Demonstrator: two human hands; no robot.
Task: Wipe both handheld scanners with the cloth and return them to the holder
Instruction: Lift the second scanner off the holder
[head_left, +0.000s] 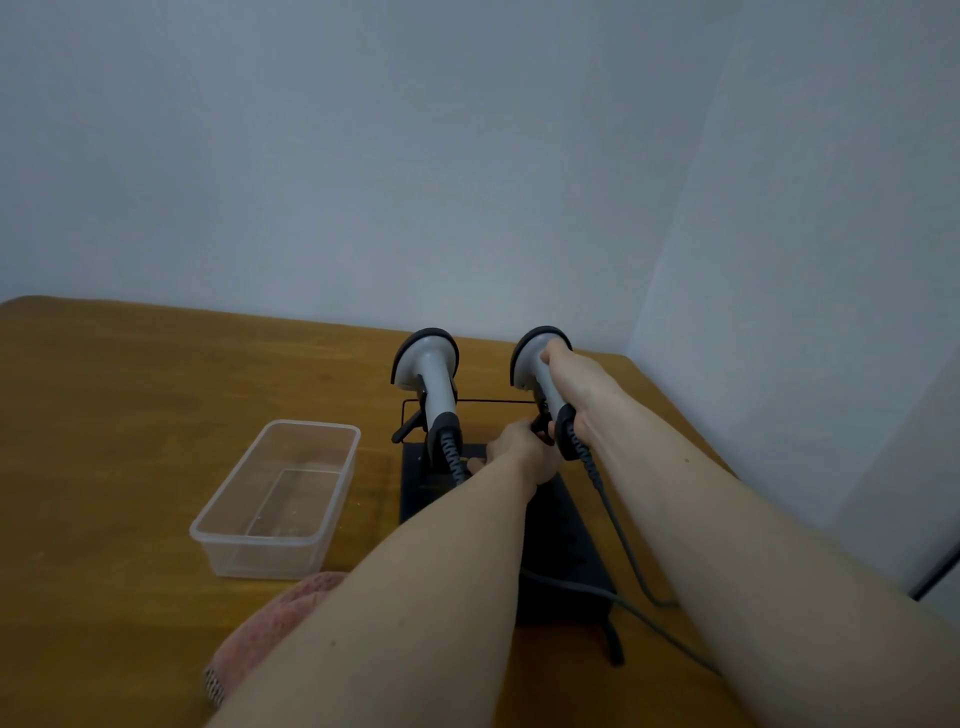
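Note:
Two grey handheld scanners with black heads stand in a black holder (566, 525) on the wooden table. The left scanner (428, 371) sits upright in its slot, untouched. My right hand (582, 387) grips the handle of the right scanner (535, 358), which stands at the holder's right slot. My left hand (519, 449) grips the black holder frame just below that scanner. A pink cloth (280, 623) lies on the table at the near left, partly hidden under my left forearm.
A clear plastic tub (234, 551) stands left of the holder. Grey scanner cables (631, 561) trail over the holder base toward the near right. Walls close off the table's far and right sides.

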